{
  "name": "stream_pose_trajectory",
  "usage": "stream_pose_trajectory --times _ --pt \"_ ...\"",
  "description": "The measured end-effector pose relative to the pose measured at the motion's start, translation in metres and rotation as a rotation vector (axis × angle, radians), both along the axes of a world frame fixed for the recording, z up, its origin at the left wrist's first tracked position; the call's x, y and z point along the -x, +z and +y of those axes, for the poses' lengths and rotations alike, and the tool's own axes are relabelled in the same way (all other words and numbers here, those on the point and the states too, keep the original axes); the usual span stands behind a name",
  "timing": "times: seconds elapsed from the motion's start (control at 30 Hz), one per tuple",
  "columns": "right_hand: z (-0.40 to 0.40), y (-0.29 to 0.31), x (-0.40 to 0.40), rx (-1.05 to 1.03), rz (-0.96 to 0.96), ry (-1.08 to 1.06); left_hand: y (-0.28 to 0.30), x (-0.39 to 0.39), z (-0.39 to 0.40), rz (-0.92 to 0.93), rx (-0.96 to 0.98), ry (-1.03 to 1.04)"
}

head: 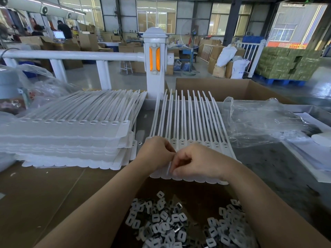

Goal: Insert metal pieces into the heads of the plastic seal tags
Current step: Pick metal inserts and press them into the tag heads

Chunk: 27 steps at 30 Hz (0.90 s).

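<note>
A sheet of joined white plastic seal tags (188, 122) lies in front of me, its straps pointing away and its heads under my hands. My left hand (155, 154) rests with curled fingers on the left part of the heads. My right hand (195, 162) is beside it, fingers curled, pinching a thin silvery piece (168, 167) against the sheet. What my left fingers hold is hidden. A pile of small metal pieces (172, 224) with rectangular holes lies in the cardboard box nearest me.
A tall stack of more tag sheets (68, 136) sits to the left. Crumpled clear plastic bags (259, 120) lie at the right, with an open cardboard box (232, 88) behind. A white railing post (155, 68) stands beyond the table.
</note>
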State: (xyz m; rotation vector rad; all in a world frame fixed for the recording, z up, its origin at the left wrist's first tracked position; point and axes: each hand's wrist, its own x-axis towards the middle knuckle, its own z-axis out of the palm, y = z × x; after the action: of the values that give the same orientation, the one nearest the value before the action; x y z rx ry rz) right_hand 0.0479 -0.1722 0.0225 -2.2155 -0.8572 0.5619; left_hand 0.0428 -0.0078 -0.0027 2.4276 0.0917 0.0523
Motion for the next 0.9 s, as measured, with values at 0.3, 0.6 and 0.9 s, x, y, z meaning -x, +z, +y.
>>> stream_pose_trajectory --times 0.3,0.6,0.9 --pt "0.025 0.0 0.015 0.142 -0.082 0.281 0.0 -0.002 0.001 -0.001 0.003 0.008" --pt "0.021 0.003 0.013 0.078 -0.062 0.247 0.006 -0.001 0.004 0.011 0.055 -0.032" --pt "0.007 -0.005 -0.006 -0.254 -0.312 -0.345 0.022 0.004 0.015 0.116 0.457 -0.101"
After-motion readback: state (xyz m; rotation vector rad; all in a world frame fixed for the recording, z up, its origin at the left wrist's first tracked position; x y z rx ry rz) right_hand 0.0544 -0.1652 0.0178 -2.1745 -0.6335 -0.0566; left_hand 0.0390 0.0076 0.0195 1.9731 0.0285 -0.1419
